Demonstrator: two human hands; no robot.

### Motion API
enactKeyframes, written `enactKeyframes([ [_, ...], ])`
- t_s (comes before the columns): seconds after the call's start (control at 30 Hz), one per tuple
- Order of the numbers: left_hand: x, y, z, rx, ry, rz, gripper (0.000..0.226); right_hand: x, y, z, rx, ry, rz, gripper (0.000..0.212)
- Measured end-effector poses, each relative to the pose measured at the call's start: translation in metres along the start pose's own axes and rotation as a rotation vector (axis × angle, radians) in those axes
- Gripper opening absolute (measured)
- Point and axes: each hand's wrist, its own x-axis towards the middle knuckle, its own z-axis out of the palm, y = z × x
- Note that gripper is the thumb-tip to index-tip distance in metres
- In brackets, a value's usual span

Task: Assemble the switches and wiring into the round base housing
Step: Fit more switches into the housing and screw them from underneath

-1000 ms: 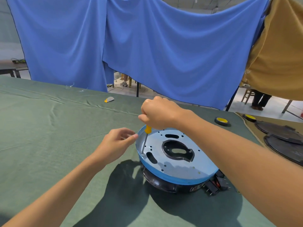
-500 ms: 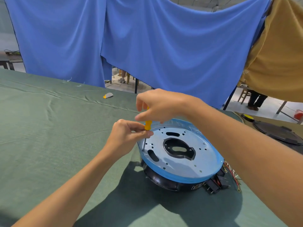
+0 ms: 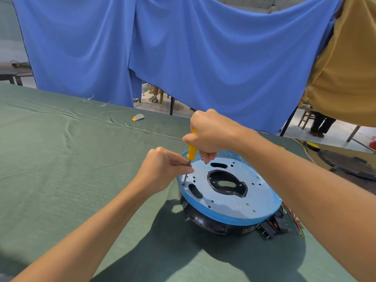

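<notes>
Head view: nearest you, under your R forearm, switches & wiring are lying just outside the round base housing, seemingly not yet fitted. Your L hand is pinching the screwdriver shaft w/ curled fingertips, probably steadying its tip at the plate edge just below. Your R hand, above & just beyond, is wrapping closed round the yellow handle, likely for turning. Well past both hands, a small grey scrap is sitting on the cloth.

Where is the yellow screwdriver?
The screwdriver stands mid-picture in the head view: the right hand grips its handle, the left hand pinches its shaft, and its tip sits at the left edge of the round base.
</notes>
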Motion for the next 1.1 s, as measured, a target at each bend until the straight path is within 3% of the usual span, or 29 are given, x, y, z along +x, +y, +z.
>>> enactKeyframes([
  [0.13,-0.003,-0.003,0.0,0.005,-0.002,0.052,0.012,-0.002,0.001,-0.001,-0.035,0.041,-0.051,0.036],
  [0.23,-0.005,-0.006,-0.003,-0.041,-0.014,0.038,0.01,-0.004,0.0,-0.004,-0.014,0.039,-0.159,0.012],
  [0.3,-0.006,-0.007,-0.004,-0.03,-0.031,0.07,0.01,-0.005,-0.003,-0.004,0.011,0.06,-0.194,0.007],
  [0.43,-0.004,-0.006,-0.004,0.101,-0.067,0.109,0.011,-0.002,-0.003,0.004,0.024,0.13,-0.1,0.021],
  [0.53,-0.005,-0.005,0.0,0.077,-0.047,0.087,0.008,-0.002,0.002,0.016,0.146,0.193,0.017,0.031],
  [0.73,-0.005,-0.01,0.003,0.027,-0.004,0.098,0.007,-0.003,0.003,0.031,0.055,0.252,0.061,0.04],
  [0.87,-0.01,-0.009,-0.002,0.116,-0.029,0.175,0.008,-0.01,0.006,0.029,0.405,0.107,-0.144,0.023],
  [0.97,-0.008,-0.008,-0.004,0.157,-0.09,0.179,0.013,-0.013,0.006,0.03,0.512,0.225,-0.209,0.017],
  [1.03,-0.007,-0.006,-0.002,0.204,-0.098,0.182,0.013,-0.011,0.006,0.032,0.434,0.316,-0.171,0.006],
  [1.1,-0.007,-0.006,0.0,0.191,-0.023,0.166,0.008,-0.01,0.006,0.033,0.332,0.374,-0.117,0.013],
])
